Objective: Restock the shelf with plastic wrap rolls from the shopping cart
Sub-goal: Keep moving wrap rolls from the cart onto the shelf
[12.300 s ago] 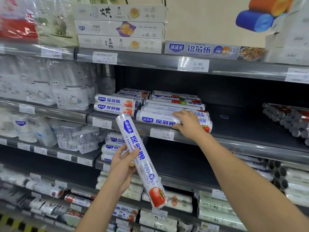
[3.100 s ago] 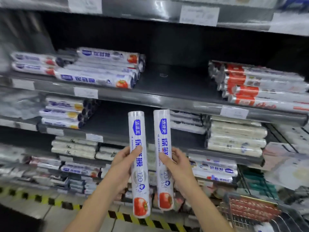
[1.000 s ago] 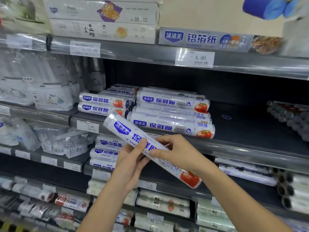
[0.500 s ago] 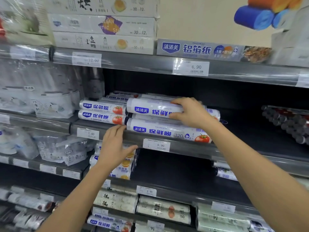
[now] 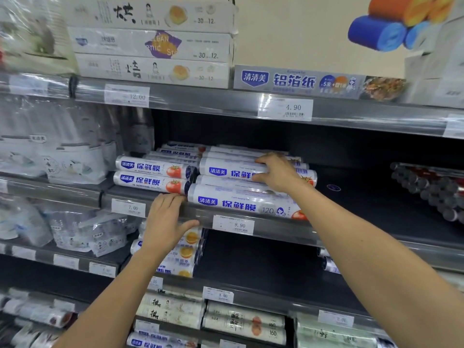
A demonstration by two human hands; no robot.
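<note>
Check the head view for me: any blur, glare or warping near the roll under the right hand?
Head view: centre sharp, print on the plastic wrap roll under the right hand readable; bagged goods at the left edge smeared; glare on the 4.90 price tag; shelf rails bow from the wide angle; shelf back dark.

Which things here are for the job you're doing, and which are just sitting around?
For the job:
- right hand gripping the top roll
- stack of plastic wrap rolls beneath it
- shelf
- left hand resting on the shelf's edge

Just there:
- baking paper boxes
- foil box
- red rolls
- bagged goods
- orange-print rolls
</note>
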